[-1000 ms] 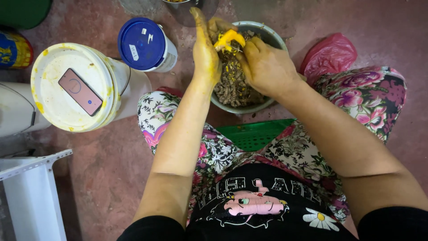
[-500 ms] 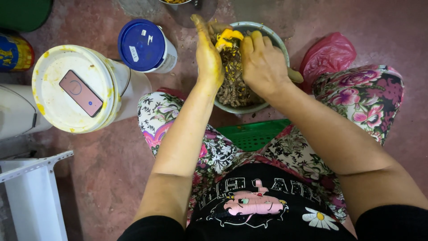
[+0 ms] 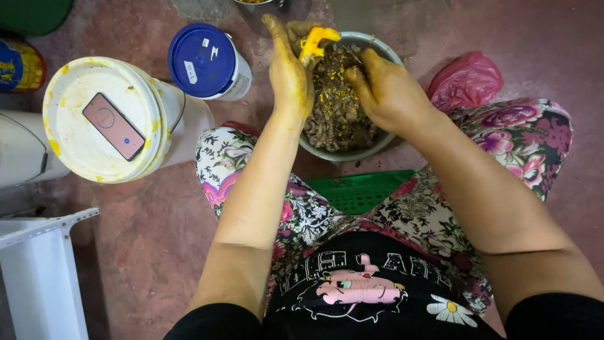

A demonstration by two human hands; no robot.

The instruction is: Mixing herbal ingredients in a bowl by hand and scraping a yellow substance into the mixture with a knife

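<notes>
My left hand [image 3: 289,69], stained yellow, holds a peeled bright yellow root piece [image 3: 314,39] above the far rim of a grey metal bowl [image 3: 352,153]. The bowl stands on the floor between my knees and is full of brown roots and peelings [image 3: 333,113] flecked with yellow. Over the bowl's right side, my right hand [image 3: 387,91] has its fingers curled shut. A thin grey blade [image 3: 352,56] seems to stick out from its fingertips toward the yellow piece. The two hands are a little apart.
A white bucket [image 3: 182,119] stands at the left, with a pink phone [image 3: 113,126] on its lid. Behind it stands a blue-lidded jar [image 3: 204,60]. A red plastic bag [image 3: 465,82] lies right of the bowl, a green slatted plastic seat [image 3: 358,192] is under me, and a white frame [image 3: 38,271] is at lower left.
My right hand has let go of the yellow piece and drawn back to the right and down over the bowl. My left hand still holds the piece at the far rim.
</notes>
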